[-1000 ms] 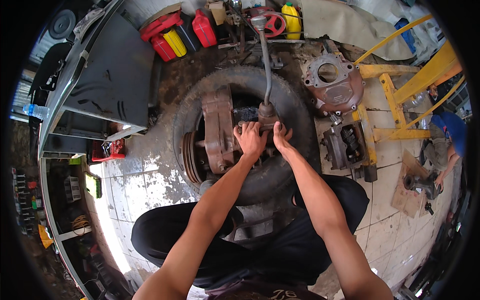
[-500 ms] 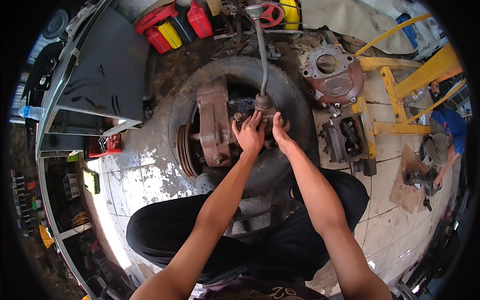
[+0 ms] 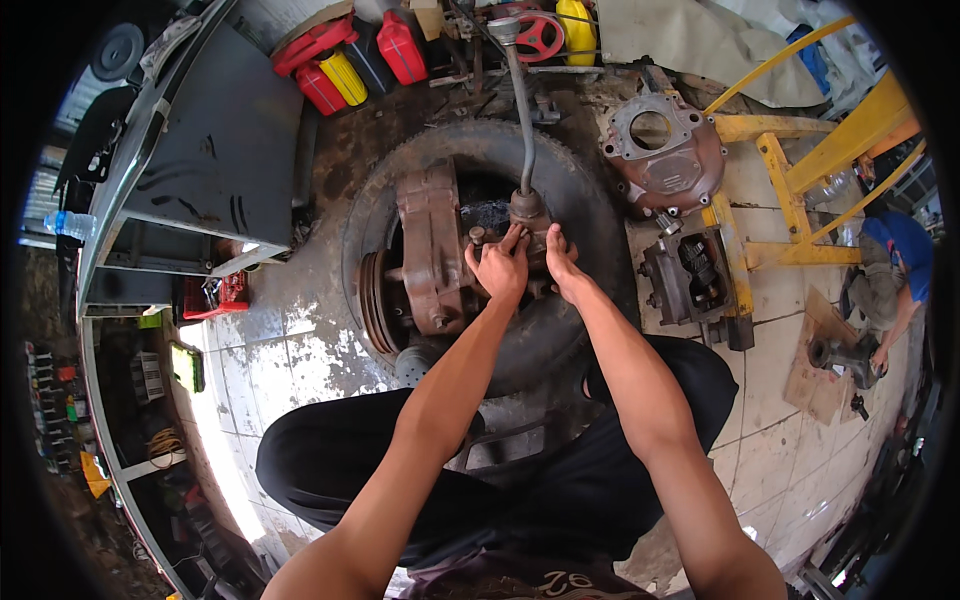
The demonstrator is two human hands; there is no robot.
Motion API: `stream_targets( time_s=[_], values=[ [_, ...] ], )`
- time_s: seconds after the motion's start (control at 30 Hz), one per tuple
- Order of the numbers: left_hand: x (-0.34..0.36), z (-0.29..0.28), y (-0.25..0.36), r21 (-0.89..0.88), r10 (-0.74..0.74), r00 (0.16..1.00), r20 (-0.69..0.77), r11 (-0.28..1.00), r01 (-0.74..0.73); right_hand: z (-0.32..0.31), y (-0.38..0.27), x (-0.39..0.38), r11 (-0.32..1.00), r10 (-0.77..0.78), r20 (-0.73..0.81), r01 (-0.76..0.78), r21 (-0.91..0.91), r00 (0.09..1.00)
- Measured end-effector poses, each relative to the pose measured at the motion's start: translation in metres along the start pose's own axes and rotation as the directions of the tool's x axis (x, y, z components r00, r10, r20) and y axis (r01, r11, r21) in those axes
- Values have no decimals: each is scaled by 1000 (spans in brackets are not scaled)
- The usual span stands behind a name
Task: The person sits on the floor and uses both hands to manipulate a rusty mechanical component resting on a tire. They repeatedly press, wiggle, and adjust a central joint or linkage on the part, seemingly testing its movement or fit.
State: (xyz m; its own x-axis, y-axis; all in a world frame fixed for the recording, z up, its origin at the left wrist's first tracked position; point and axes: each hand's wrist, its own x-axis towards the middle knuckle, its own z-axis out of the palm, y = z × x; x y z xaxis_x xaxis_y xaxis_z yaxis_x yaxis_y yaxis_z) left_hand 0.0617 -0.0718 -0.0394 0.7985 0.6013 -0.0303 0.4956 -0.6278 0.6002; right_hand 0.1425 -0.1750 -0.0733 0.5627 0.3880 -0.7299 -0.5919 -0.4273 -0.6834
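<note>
A brown, grimy gearbox rests on a large tire lying flat between my knees. From the housing at its right rises a long bent gear lever. Just below the lever's base, my left hand has its thumb and forefinger drawn together against the housing; anything between them is too small or hidden to make out. The little finger is held apart, near a small bolt. My right hand lies along the right side of the housing, fingers stretched out. On the gearbox's left end is a round grooved flange.
A bell housing and an opened gear case lie to the right, beside a yellow metal frame. A grey cabinet stands left. Red jerrycans line the back. Far right, another person handles a metal part.
The fingers of my left hand, spread before, have bent and drawn together at the housing. My right hand stays nearly in place. The view has shifted slightly.
</note>
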Motion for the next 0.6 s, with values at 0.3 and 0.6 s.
stream_targets(
  time_s=[0.3,0.6],
  values=[
    [-3,1,-8,13,-60,998,19,998,60,-44,-84,-86,487,-83,31,68,-871,996],
    [5,4,-8,-15,-48,998,-39,999,47,-19,-57,-69,408,5,92,82,-909,996]
  ],
)
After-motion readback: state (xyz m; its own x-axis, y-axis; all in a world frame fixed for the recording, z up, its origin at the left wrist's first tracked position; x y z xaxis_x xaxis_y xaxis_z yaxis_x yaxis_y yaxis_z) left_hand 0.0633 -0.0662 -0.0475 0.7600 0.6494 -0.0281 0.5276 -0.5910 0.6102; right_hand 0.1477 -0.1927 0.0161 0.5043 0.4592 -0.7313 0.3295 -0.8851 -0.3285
